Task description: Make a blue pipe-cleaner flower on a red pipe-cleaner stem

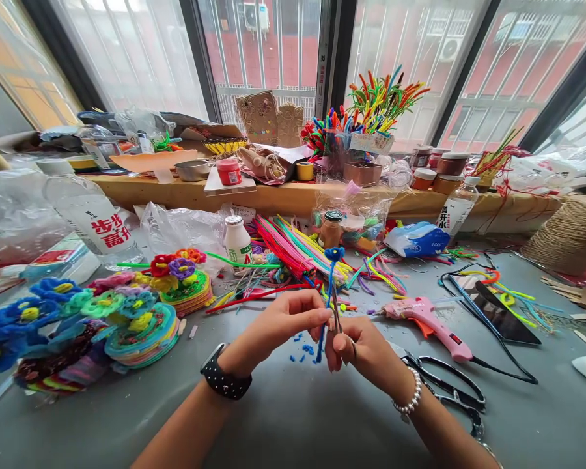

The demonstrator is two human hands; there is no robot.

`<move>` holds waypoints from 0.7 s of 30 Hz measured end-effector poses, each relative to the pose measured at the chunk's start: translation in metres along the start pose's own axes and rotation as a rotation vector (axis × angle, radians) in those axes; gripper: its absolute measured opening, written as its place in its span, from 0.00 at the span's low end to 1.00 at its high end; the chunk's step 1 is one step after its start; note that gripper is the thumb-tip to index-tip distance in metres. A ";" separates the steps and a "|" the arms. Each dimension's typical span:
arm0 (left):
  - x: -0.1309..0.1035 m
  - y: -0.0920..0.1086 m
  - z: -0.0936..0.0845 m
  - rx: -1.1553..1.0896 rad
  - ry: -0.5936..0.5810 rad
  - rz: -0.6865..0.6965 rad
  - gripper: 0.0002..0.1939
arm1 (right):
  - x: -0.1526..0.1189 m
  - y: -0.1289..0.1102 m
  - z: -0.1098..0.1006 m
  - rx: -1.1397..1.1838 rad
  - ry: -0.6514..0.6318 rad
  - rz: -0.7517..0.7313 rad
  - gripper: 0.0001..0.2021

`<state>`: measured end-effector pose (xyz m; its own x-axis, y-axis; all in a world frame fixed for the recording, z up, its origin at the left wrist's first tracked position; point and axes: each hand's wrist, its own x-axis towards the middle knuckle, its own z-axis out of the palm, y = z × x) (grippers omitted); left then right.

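Note:
My left hand (pixel 293 319) pinches the stem of a blue pipe-cleaner flower (pixel 334 254) between thumb and fingertips. The flower stands upright, its blue stem running down below my fingers. My right hand (pixel 359 348) is closed around small metal scissors (pixel 337 319), whose thin blades point up right beside the stem. A dark handle loop shows at my right thumb; the rest is hidden by the fingers. Small blue fuzz clippings (pixel 303 353) lie on the grey table (pixel 283 417) under my hands.
Finished pipe-cleaner flowers (pixel 141 306) stand at left. A pink glue gun (pixel 430 319), large black-handled scissors (pixel 452 384) and a phone (pixel 493 312) lie at right. Behind are loose pipe cleaners (pixel 297 251), a white bottle (pixel 237 241) and a cluttered wooden ledge (pixel 273 195).

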<state>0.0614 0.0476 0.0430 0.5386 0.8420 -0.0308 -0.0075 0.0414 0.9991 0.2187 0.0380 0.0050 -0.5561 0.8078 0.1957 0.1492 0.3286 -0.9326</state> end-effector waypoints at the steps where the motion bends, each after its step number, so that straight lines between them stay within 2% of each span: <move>1: 0.000 0.000 0.000 0.000 0.001 0.002 0.10 | 0.000 -0.001 0.000 0.013 -0.025 -0.003 0.33; 7: 0.000 -0.005 0.001 0.041 -0.047 0.014 0.11 | -0.001 -0.003 0.001 -0.034 -0.139 0.015 0.35; 12: 0.000 -0.006 0.002 0.064 -0.078 -0.005 0.11 | -0.002 -0.005 0.001 -0.084 -0.128 -0.005 0.34; 21: 0.001 -0.001 0.001 0.087 -0.047 -0.038 0.11 | 0.000 -0.004 -0.001 -0.079 -0.055 -0.072 0.30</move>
<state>0.0628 0.0475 0.0423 0.5762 0.8144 -0.0690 0.0857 0.0238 0.9960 0.2186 0.0367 0.0091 -0.6112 0.7535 0.2424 0.1697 0.4239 -0.8897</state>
